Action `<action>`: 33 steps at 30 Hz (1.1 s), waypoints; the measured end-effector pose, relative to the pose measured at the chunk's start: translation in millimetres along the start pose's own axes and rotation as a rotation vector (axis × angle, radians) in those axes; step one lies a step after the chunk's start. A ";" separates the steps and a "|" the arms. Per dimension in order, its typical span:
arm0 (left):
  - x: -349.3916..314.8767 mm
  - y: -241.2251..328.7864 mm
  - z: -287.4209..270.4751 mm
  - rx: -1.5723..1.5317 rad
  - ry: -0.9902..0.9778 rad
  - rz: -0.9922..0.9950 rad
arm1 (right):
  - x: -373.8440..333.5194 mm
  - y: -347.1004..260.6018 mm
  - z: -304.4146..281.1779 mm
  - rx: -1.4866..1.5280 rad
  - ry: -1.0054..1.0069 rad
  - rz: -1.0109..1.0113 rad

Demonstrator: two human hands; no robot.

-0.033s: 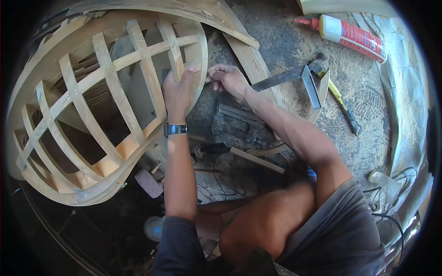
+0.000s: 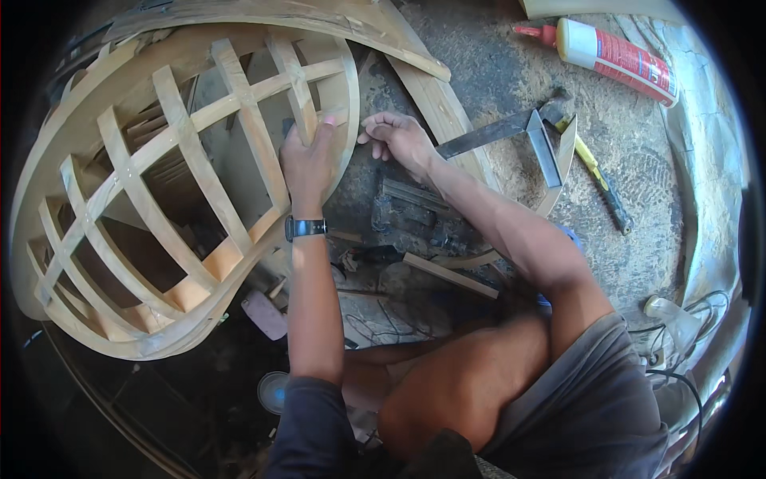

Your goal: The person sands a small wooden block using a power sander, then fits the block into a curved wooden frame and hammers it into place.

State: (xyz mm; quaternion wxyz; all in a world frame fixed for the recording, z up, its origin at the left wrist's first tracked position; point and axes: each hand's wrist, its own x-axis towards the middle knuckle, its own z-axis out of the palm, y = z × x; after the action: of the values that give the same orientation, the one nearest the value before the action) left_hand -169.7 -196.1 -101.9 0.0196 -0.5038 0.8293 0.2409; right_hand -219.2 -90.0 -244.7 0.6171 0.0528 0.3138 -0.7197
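Observation:
A curved wooden frame (image 2: 191,124), built of pale ribs crossed by one long slat, fills the left side. My left hand (image 2: 307,164), with a dark watch above it, grips the frame's right end by a short rib. Its thumb lies on the wood by the rim; the other fingers are partly hidden behind the rib. Just outside that rim is my right hand (image 2: 403,144), its fingers curled and the thumb and forefinger close together. Whatever may be between those fingertips is too small to make out.
At the upper right lies a glue bottle (image 2: 614,60) with a red nozzle. Below it are a hammer (image 2: 594,168) and an angled metal piece (image 2: 495,136). A wooden plank (image 2: 431,100) slants beside my right hand. Cables and a clear bottle (image 2: 670,315) lie at the right.
The whole view has shifted slightly. Both hands keep almost the same places at the frame's end, and the right fingers have moved only a little.

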 end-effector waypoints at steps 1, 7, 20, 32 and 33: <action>1.8 2.1 3.5 -0.024 -0.016 -0.014 | -5.8 0.0 -3.1 0.031 0.006 0.007; 4.9 -4.5 0.4 -0.183 -0.002 -0.055 | 1.1 -12.0 6.8 -0.031 -0.022 -0.001; 5.1 2.8 3.5 -0.228 0.056 -0.092 | 28.9 -21.9 10.8 -1.040 0.095 -0.887; 6.3 -7.2 10.7 -0.036 0.185 0.032 | 26.1 -16.0 14.0 -1.008 0.085 -0.865; 7.3 -9.0 10.0 -0.026 0.189 0.030 | 24.1 -17.2 14.8 -1.028 0.079 -0.851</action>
State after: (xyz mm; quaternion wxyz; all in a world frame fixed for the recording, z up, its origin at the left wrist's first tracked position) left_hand -167.8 -201.3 -116.2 -0.0689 -0.5121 0.8317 0.2032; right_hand -236.1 -117.6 -237.4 0.2141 -0.3502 0.6327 -0.6567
